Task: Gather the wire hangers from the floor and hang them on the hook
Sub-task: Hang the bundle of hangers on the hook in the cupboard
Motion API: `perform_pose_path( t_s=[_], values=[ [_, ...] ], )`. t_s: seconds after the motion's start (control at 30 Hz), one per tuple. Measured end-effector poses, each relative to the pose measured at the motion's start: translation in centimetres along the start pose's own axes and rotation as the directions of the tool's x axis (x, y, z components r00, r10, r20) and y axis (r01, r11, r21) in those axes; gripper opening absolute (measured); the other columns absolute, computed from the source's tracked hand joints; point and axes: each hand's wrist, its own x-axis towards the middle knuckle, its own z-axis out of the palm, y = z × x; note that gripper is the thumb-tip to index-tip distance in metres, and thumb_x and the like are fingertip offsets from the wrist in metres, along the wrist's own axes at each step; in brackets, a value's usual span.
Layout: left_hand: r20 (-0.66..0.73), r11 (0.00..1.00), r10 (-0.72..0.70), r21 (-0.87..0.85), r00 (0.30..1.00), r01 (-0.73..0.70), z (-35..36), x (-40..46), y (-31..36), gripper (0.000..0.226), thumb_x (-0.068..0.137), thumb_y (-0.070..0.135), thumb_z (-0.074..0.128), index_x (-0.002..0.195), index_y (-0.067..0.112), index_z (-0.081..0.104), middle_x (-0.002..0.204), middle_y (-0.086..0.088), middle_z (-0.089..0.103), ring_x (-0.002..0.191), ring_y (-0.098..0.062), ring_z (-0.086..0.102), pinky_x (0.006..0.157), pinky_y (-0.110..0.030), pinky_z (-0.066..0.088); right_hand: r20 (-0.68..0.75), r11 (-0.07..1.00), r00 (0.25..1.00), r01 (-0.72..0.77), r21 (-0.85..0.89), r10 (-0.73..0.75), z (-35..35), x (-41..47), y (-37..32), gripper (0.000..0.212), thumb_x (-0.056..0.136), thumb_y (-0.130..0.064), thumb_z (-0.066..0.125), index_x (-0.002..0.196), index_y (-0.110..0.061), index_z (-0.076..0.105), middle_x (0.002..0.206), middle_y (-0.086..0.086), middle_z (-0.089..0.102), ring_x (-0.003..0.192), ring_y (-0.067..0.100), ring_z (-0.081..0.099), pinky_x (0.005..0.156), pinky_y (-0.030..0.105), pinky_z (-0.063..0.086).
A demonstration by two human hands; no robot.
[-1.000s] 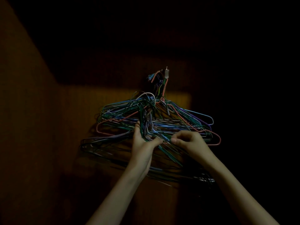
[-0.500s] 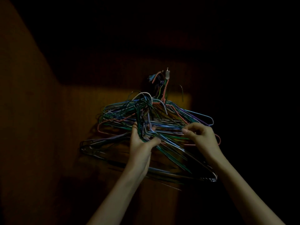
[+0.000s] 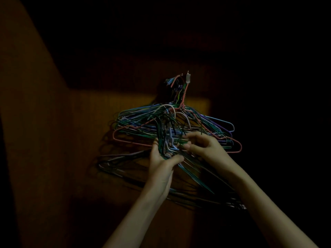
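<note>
Your left hand point(image 3: 162, 159) grips a bundle of wire hangers point(image 3: 180, 169) below the wall hook point(image 3: 187, 78) (already crowded); your right hand point(image 3: 202, 147) pinches one neck — pulling it free could snag others and spill them.

No text, label, brand, number or sign can be read anywhere in the dim view.
</note>
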Motion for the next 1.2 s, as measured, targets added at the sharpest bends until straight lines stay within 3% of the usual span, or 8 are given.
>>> perform_pose_path(
  t_s=[0.17, 0.37, 0.5, 0.7, 0.87, 1.0, 1.1, 1.2],
  values=[
    [0.049, 0.999, -0.031, 0.044, 0.998, 0.028, -1.4, -2.0, -0.4, 0.089, 0.079, -0.016, 0.059, 0.149, 0.020, 0.018, 0.146, 0.000, 0.035, 0.129, -0.025, 0.044, 0.105, -0.035, 0.037, 0.011, 0.995, 1.000, -0.008, 0.102, 0.007, 2.0, -1.6, -0.8, 0.016, 0.084, -0.005, 0.065, 0.093, -0.017, 0.070, 0.082, -0.007, 0.071, 0.075, -0.002, 0.066, 0.060, 0.008, 0.046],
    [0.069, 0.991, -0.106, 0.086, 0.992, 0.100, -3.4, -4.9, -0.7, 0.083, 0.079, -0.018, 0.058, 0.147, 0.012, 0.022, 0.136, -0.013, 0.050, 0.118, -0.023, 0.054, 0.095, -0.035, 0.048, -0.014, 0.990, 0.997, -0.077, 0.120, 0.079, 2.7, -4.3, -1.0, 0.012, 0.086, 0.004, 0.059, 0.080, -0.005, 0.064, 0.064, -0.009, 0.069, 0.063, -0.002, 0.065, 0.056, 0.010, 0.048],
    [0.070, 0.993, -0.116, 0.017, 0.991, 0.115, -3.4, -7.3, 0.0, 0.079, 0.080, -0.025, 0.050, 0.146, 0.010, 0.025, 0.103, 0.003, 0.061, 0.100, -0.015, 0.060, 0.082, -0.028, 0.052, -0.062, 0.995, 0.995, -0.084, -0.045, 0.081, 2.4, -5.5, -1.0, 0.010, 0.084, -0.001, 0.063, 0.084, -0.010, 0.066, 0.073, -0.005, 0.065, 0.060, -0.006, 0.062, 0.057, 0.011, 0.048],
    [0.059, 0.992, -0.120, -0.019, 0.991, 0.122, -3.3, -11.7, 1.7, 0.075, 0.078, -0.027, 0.049, 0.143, 0.005, 0.029, 0.103, -0.003, 0.061, 0.096, -0.014, 0.061, 0.094, -0.038, 0.046, -0.122, 0.960, 0.991, -0.079, -0.268, 0.048, 2.8, -7.3, -1.8, 0.027, 0.082, -0.003, 0.067, 0.069, -0.026, 0.058, 0.074, -0.010, 0.059, 0.063, -0.006, 0.059, 0.055, 0.007, 0.045],
    [0.036, 0.988, -0.152, -0.028, 0.988, 0.153, -3.0, -16.3, 2.3, 0.076, 0.077, -0.030, 0.046, 0.143, 0.004, 0.027, 0.096, -0.004, 0.060, 0.091, -0.013, 0.061, 0.091, -0.042, 0.047, -0.203, 0.825, 0.977, -0.168, -0.540, 0.066, 2.0, -10.7, -2.5, 0.012, 0.077, -0.018, 0.073, 0.082, -0.009, 0.066, 0.091, 0.002, 0.057, 0.088, 0.018, 0.055, 0.077, 0.034, 0.049],
    [0.022, 0.982, -0.175, -0.065, 0.984, 0.176, -3.0, -19.3, 1.9, 0.075, 0.078, -0.030, 0.045, 0.142, 0.004, 0.026, 0.097, -0.004, 0.059, 0.089, -0.012, 0.060, 0.100, -0.046, 0.042, -0.167, 0.740, 0.986, -0.127, -0.661, 0.019, 1.3, -13.9, -4.4, 0.021, 0.074, -0.026, 0.075, 0.086, -0.010, 0.067, 0.091, -0.005, 0.051, 0.094, 0.015, 0.045, 0.078, 0.027, 0.038],
    [0.017, 0.980, -0.195, -0.046, 0.981, 0.196, -3.4, -21.5, 2.5, 0.074, 0.078, -0.030, 0.044, 0.139, 0.010, 0.027, 0.096, -0.003, 0.058, 0.089, -0.013, 0.060, 0.098, -0.044, 0.042, -0.134, 0.839, 0.990, -0.108, -0.533, 0.042, 1.6, -16.1, -5.7, 0.014, 0.077, -0.020, 0.073, 0.081, -0.009, 0.064, 0.080, -0.003, 0.057, 0.082, 0.014, 0.055, 0.069, 0.025, 0.043],
    [0.012, 0.915, -0.403, 0.006, 0.915, 0.403, -3.4, -20.8, 1.6, 0.061, 0.080, -0.020, 0.049, 0.131, 0.011, 0.035, 0.113, -0.015, 0.060, 0.106, -0.024, 0.059, 0.100, -0.041, 0.043, -0.157, 0.941, 0.986, -0.101, -0.322, 0.052, 2.2, -18.0, -7.0, 0.016, 0.079, -0.013, 0.070, 0.071, -0.014, 0.057, 0.076, 0.006, 0.061, 0.075, 0.020, 0.061, 0.069, 0.036, 0.053]
  ],
)
